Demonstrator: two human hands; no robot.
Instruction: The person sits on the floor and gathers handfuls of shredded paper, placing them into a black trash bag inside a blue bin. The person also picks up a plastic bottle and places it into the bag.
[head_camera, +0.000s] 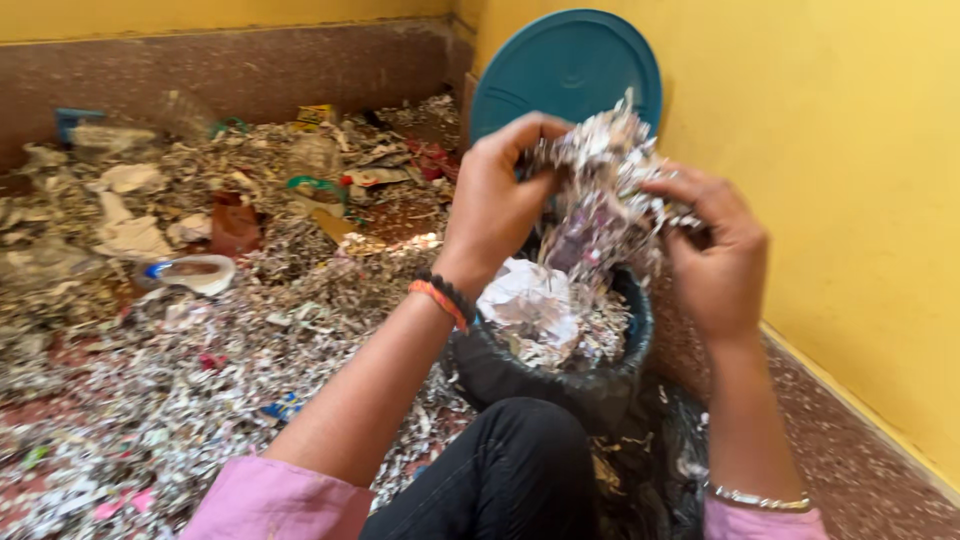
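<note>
Both hands are clamped on one clump of shredded paper (600, 180): left hand (495, 200) is curled round its left side, right hand (715, 250) is closed on its right side, fingers buried in the shreds. The clump is held in the air directly above the bin (600, 385), with strands hanging down toward the opening. The bin is lined with a black bag and is already filled with shreds and a crumpled white sheet (525, 290). It is wedged just beside the person's black-trousered knee (510, 470). A teal round lid (565, 65) is leaned upright against the yellow wall (850, 150), behind the hands. A beaded band (445, 295) is worn on the left wrist, a metal bangle (760, 498) on the right; pink sleeves are pushed up. The floor (150, 400) to the left is covered with loose shreds, scrap paper and mixed litter, all blurred. A white bowl-like item (195, 272) is seen lying among it; its kind cannot be told.
</note>
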